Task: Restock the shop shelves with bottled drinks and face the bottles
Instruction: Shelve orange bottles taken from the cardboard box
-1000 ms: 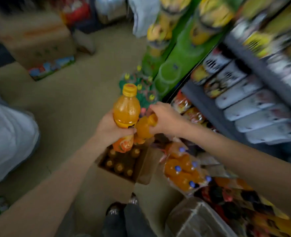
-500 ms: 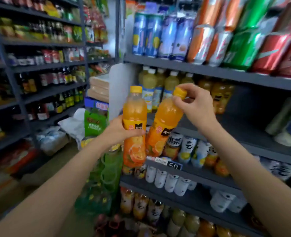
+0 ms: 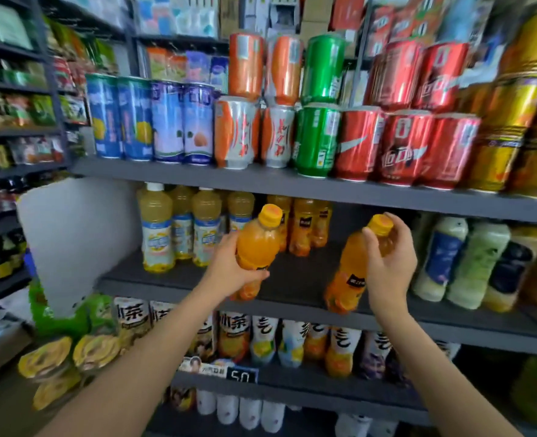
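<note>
Two orange juice bottles with yellow caps are held up at the grey middle shelf [image 3: 295,280]. My left hand [image 3: 229,266] grips the left orange bottle [image 3: 256,247] round its body, tilted right, above the shelf's front edge. My right hand [image 3: 390,263] holds the right orange bottle [image 3: 351,272] near its neck and shoulder, its base low at the shelf's front lip. More of the same orange bottles [image 3: 305,225] stand at the back of that shelf between the two held ones.
Pale yellow juice bottles [image 3: 158,230] stand left on the same shelf, white and green bottles [image 3: 469,263] right. Cans [image 3: 317,137] fill the shelf above, small tea bottles [image 3: 261,340] the shelf below. A white board [image 3: 78,241] leans at the left end. Stacked green packs [image 3: 68,354] sit low left.
The view rose from the floor box to the shelves. Both hands carried the bottles up and forward to the middle shelf and moved apart; the bottles no longer touch.
</note>
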`<action>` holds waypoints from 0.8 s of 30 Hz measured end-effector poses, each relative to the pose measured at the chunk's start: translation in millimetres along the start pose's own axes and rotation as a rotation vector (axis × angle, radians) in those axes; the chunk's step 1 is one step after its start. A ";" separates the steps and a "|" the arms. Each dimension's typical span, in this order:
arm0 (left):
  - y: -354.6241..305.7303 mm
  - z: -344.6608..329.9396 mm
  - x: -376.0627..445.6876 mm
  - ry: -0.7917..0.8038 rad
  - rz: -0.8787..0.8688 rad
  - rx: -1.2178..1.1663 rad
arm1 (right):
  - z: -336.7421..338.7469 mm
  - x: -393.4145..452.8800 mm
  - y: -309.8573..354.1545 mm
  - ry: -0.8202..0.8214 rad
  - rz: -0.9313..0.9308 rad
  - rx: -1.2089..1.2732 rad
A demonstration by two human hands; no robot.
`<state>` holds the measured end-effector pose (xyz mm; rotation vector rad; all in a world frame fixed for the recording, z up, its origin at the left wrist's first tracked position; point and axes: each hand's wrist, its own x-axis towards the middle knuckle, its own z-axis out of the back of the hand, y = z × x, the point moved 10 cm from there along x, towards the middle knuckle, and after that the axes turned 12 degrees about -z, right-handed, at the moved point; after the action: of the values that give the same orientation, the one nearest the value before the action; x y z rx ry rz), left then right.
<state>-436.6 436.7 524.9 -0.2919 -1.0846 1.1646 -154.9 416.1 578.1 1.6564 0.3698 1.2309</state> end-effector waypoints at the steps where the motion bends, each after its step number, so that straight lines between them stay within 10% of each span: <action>1: 1.6 -9.7 7.4 0.002 0.009 -0.004 | -3.5 8.5 -8.1 -0.008 -0.006 0.003; 12: 30.7 -71.1 62.3 -0.061 0.137 -0.151 | -93.4 40.6 -69.2 0.355 -0.082 -0.144; 24: 64.2 -90.8 54.3 0.046 0.187 -0.024 | -105.0 87.1 -126.1 0.128 -0.244 0.027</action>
<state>-402.2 539.3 464.8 -0.4446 -1.0478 1.3047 -168.5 591.3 518.0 1.5085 0.6501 1.1539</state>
